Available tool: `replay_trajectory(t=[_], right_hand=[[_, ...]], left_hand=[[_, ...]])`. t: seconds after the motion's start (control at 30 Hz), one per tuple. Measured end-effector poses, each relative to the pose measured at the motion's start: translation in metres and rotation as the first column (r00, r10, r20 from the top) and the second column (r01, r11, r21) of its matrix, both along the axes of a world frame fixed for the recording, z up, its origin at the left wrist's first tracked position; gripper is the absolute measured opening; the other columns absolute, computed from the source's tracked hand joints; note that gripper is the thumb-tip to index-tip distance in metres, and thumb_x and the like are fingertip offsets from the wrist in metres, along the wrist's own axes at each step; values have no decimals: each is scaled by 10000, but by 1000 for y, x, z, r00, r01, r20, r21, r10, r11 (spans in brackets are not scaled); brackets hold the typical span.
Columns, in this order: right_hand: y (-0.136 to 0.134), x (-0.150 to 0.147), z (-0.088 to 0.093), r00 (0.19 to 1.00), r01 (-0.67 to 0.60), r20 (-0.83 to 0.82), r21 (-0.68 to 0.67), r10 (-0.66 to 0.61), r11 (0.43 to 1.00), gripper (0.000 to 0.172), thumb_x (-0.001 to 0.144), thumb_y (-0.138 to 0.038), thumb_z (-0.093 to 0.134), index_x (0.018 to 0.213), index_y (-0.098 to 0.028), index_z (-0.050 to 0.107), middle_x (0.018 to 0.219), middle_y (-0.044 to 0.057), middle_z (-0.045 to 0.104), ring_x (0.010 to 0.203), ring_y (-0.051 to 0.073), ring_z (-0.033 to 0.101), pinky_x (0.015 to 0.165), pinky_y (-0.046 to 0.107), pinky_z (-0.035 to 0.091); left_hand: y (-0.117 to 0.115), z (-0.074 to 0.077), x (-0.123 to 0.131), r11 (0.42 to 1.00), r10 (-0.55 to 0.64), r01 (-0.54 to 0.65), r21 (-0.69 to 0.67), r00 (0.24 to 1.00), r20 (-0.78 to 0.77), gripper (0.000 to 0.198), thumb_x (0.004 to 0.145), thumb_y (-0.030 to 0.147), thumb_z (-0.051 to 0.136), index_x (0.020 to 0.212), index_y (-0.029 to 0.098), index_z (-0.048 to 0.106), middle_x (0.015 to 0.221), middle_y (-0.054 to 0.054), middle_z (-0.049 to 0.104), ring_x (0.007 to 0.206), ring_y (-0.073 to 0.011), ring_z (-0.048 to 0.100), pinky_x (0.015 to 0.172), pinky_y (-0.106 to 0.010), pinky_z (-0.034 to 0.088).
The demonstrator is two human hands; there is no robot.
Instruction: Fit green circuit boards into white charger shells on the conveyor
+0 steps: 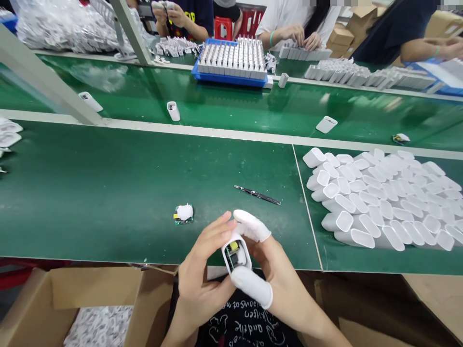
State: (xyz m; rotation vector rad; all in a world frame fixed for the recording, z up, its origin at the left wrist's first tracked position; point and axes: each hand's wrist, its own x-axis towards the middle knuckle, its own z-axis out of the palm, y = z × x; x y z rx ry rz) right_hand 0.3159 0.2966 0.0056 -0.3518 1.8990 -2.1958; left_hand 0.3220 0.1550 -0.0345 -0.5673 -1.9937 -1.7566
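Note:
Between both hands, over the near table edge, is a white plastic charger housing [225, 258], its open end facing me. Inside it sits a circuit board [235, 256] with a yellow part showing. My left hand [202, 270] wraps its fingers and thumb around the housing's left side. White finger covers sit on the thumb and fingertips of my right hand [269, 260], which grips the housing from the right. A loose circuit board [184, 213] with a white lump on top lies left of my hands. Beyond my hands lie black tweezers [257, 194].
Many empty white housings [379, 193] stand at the right. Behind a pale rail [202, 133], single housings lie on a green strip [231, 113]. A blue tray [231, 79] stands farther back, where other people work. A cardboard box [97, 289] with small white parts is below left.

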Motion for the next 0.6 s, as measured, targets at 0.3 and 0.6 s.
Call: replay_trajectory(t=[0.3, 0.6], right_hand=[[26, -1, 6, 997, 69, 22, 133, -72, 989, 302, 842, -155, 641, 1119, -263, 692, 1075, 39, 739, 952, 180, 715, 878, 318, 583], [30, -21, -3, 977, -187, 150, 253, 153, 949, 187, 788, -366, 702, 893, -217, 745, 790, 37, 760, 775, 247, 743, 726, 326, 608]], left_hand=[[1, -1, -3, 996, -19, 19, -86, 1000, -3, 632, 725, 6, 716, 1298, 173, 505, 1270, -107, 618, 1303, -301, 501, 1062, -493, 478], [-2, -8, -22, 927, -68, -67, -369, 938, -341, 324, 933, 202, 501, 1236, 97, 541, 1058, -168, 716, 1164, -285, 625, 928, -413, 585]])
